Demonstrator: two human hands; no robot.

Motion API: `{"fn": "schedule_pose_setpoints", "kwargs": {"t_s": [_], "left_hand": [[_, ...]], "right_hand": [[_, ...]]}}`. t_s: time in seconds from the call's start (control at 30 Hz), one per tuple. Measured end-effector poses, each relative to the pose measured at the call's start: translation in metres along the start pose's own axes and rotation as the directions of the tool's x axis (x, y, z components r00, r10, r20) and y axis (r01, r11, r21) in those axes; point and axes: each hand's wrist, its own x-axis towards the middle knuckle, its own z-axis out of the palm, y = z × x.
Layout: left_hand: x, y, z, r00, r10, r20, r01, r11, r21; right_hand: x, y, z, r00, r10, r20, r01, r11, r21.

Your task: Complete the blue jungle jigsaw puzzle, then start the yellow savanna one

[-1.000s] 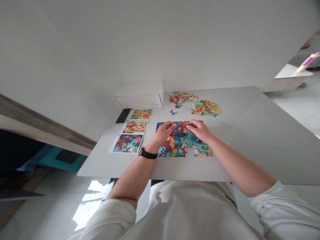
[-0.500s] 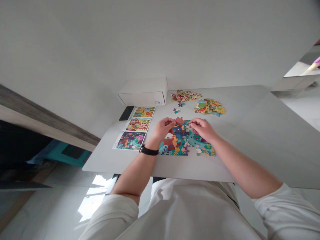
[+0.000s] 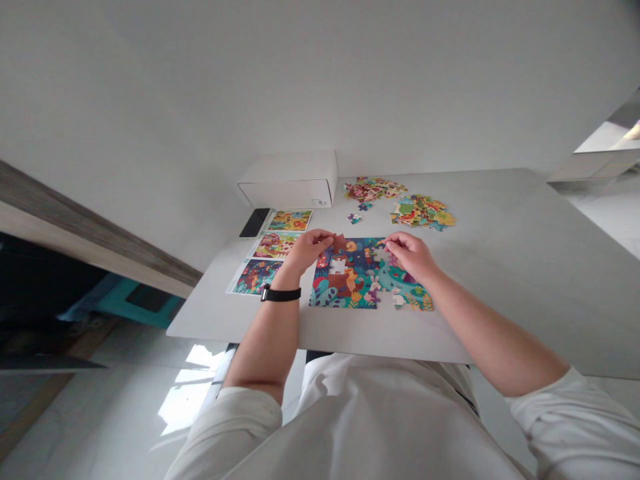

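Jigsaw puzzle [image 3: 365, 275], part-assembled: lay near the front edge of the desk [image 3: 500, 267], gaps at its 9 and 5 o'clock; clock positions below ran from its middle. Left hand [image 3: 311, 251], 10 o'clock: grip narrow, pinching a brown piece [image 3: 340, 243] at the puzzle's far side. Right hand [image 3: 411, 255], 2 o'clock: thumb and fingers drawn close; whether they held anything could not be told at this size. Loose pieces [image 3: 355, 219], two: near 12 o'clock. Piece piles [image 3: 424, 212], two: 12 and 1. Picture prints [image 3: 290, 220], three: 9 to 10. Phone [image 3: 255, 223]: 10.
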Motion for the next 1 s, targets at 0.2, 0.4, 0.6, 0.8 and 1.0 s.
{"fn": "schedule_pose_setpoints", "kwargs": {"t_s": [0.2, 0.4, 0.6, 0.8, 1.0], "left_hand": [[-0.004, -0.004, -0.013, 0.973, -0.073, 0.220, -0.001, 0.947, 0.320], [-0.003, -0.010, -0.008, 0.961, -0.085, 0.264, -0.021, 0.926, 0.376], [-0.003, -0.011, -0.008, 0.960, -0.089, 0.267, -0.027, 0.914, 0.404], [-0.003, -0.011, -0.008, 0.952, -0.060, 0.299, -0.074, 0.906, 0.417], [-0.001, -0.016, -0.005, 0.966, -0.053, 0.253, -0.073, 0.883, 0.464]], "right_hand": [[-0.001, -0.001, 0.000, 1.000, 0.006, 0.020, -0.006, 1.000, -0.013], [-0.001, -0.002, 0.001, 1.000, 0.017, 0.021, -0.017, 1.000, -0.009], [0.001, 0.006, 0.000, 0.999, 0.019, 0.037, -0.019, 1.000, 0.006], [0.003, 0.011, 0.001, 0.998, 0.014, 0.060, -0.014, 1.000, -0.013], [0.002, 0.007, 0.002, 0.997, 0.006, 0.071, -0.004, 1.000, -0.022]]}}
